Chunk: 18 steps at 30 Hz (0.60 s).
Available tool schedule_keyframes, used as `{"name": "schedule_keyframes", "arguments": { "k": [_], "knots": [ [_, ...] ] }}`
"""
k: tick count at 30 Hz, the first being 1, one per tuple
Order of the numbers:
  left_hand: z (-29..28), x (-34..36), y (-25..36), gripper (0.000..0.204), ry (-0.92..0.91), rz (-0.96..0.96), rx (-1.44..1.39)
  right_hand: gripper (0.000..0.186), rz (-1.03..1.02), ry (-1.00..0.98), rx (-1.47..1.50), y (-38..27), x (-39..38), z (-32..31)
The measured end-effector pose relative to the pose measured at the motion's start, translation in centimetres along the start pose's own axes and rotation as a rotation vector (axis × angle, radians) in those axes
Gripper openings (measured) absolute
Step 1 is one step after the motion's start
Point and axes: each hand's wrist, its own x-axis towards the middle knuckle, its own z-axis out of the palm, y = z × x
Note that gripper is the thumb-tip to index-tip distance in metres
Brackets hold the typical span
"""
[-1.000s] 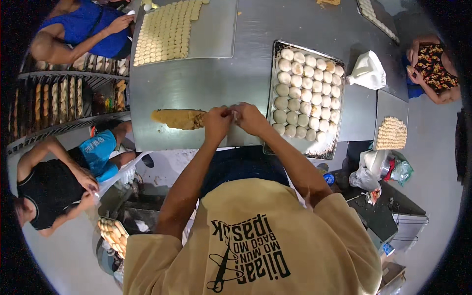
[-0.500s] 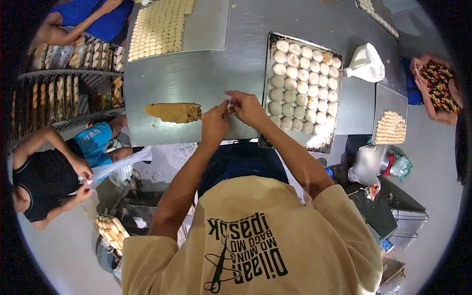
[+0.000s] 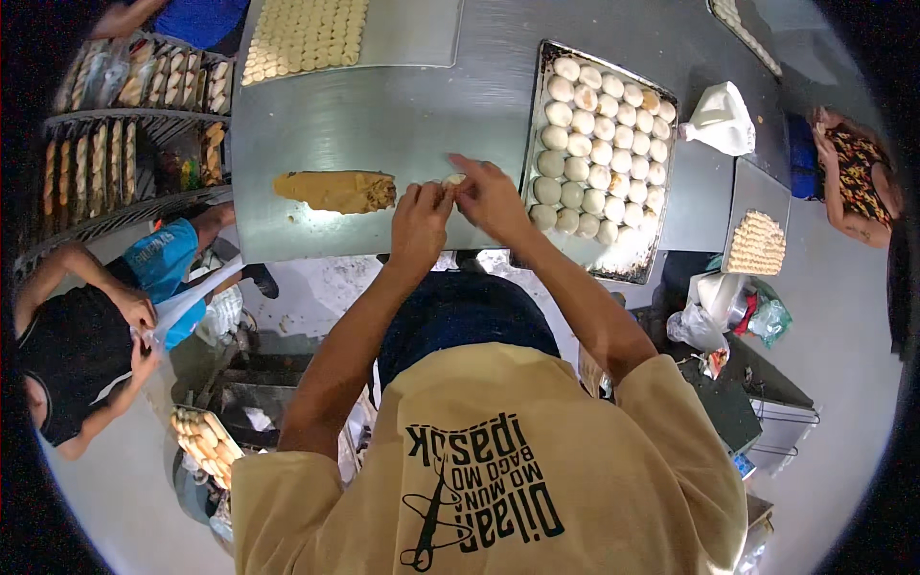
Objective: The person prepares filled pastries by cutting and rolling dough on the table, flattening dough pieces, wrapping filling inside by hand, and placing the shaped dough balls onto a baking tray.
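A small pale piece of dough [image 3: 454, 179] is pinched between my two hands above the table's near edge. My left hand [image 3: 422, 222] has its fingers closed on the dough's left side. My right hand [image 3: 493, 203] grips it from the right, its index finger pointing up and away. Most of the dough is covered by my fingers. Just left of my left hand lies a long tan log of filling [image 3: 335, 191], crumbly at its right end. To the right of my right hand, a dark-rimmed baking tray [image 3: 526, 153] carries rows of round white dough balls [image 3: 601, 151].
A tray of small dough pieces [image 3: 305, 36] sits at the far left of the metal table [image 3: 383, 115]. A white bag [image 3: 721, 120] and another dough tray [image 3: 757, 241] are at right. Racks of bread [image 3: 115, 163] stand left. Other people work on both sides.
The view has shifted slightly, so the table and trays sit higher. The dough between my fingers shows more now. Both hands stay together beside the filling log.
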Motion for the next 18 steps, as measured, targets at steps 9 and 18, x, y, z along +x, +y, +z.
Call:
{"name": "schedule_keyframes", "arguments": {
  "k": [9,18],
  "knots": [
    [-7.5,1.9,-1.2,0.032,0.226,-0.104,-0.203,0.072,0.038,0.41,-0.677,-1.0,6.4,4.5],
    [-10.7,-7.2,-8.0,0.025,0.076,-0.208,-0.436,0.073,0.167,0.354,-0.173,0.9,3.4,3.2]
  ]
}}
